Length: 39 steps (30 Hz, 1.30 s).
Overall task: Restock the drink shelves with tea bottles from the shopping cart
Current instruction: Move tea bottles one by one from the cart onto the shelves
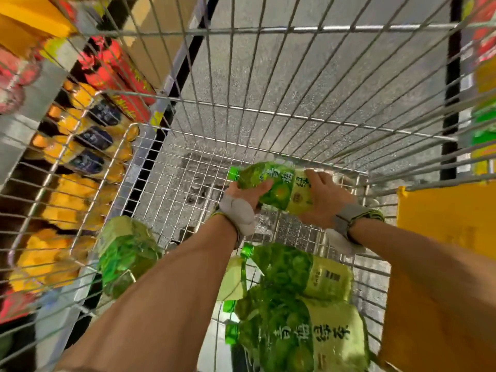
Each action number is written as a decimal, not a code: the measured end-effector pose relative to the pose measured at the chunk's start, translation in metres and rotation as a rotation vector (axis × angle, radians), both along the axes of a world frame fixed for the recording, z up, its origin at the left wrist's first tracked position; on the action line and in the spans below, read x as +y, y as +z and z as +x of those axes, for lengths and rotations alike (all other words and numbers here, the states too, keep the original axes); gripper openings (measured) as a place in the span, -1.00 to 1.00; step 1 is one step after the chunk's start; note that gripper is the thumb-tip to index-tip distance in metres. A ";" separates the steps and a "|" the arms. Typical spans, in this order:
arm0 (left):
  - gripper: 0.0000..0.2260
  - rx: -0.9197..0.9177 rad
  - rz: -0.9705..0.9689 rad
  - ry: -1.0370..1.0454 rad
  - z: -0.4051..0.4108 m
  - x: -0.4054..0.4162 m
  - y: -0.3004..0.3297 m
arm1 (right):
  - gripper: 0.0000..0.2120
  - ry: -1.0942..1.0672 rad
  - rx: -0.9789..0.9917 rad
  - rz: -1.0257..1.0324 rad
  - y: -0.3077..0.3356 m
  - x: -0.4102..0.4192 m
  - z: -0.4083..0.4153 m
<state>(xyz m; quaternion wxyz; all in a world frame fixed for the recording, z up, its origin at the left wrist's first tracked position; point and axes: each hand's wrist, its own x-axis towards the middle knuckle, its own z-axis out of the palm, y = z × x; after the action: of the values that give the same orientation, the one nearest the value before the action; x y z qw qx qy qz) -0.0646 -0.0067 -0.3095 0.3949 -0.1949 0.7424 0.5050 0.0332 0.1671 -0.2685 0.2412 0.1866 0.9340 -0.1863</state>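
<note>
Both my hands hold one green tea bottle (279, 185) lying sideways inside the wire shopping cart (268, 114), its green cap pointing left. My left hand (243, 200) grips it near the neck. My right hand (319, 200) wraps the lower body of the bottle. More green tea bottles lie in the cart nearer me: one at the left (123, 253), one below my wrists (303, 269) and one at the bottom (298, 339).
Drink shelves (24, 124) run along the left beyond the cart wall, with orange-capped bottles (80, 146) and red packs (118, 73). A yellow panel (445, 218) sits at the cart's right edge. Grey floor (295, 76) shows through the wires ahead.
</note>
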 end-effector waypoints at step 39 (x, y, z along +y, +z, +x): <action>-0.26 0.575 0.085 0.711 0.050 -0.471 0.371 | -0.03 0.559 0.635 0.035 0.321 -0.452 -0.050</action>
<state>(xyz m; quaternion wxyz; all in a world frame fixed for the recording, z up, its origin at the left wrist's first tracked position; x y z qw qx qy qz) -0.0145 -0.4772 0.0619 -0.0173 -0.2728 0.6875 0.6727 -0.0163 -0.2846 0.0527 -0.0203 -0.1366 0.9796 -0.1461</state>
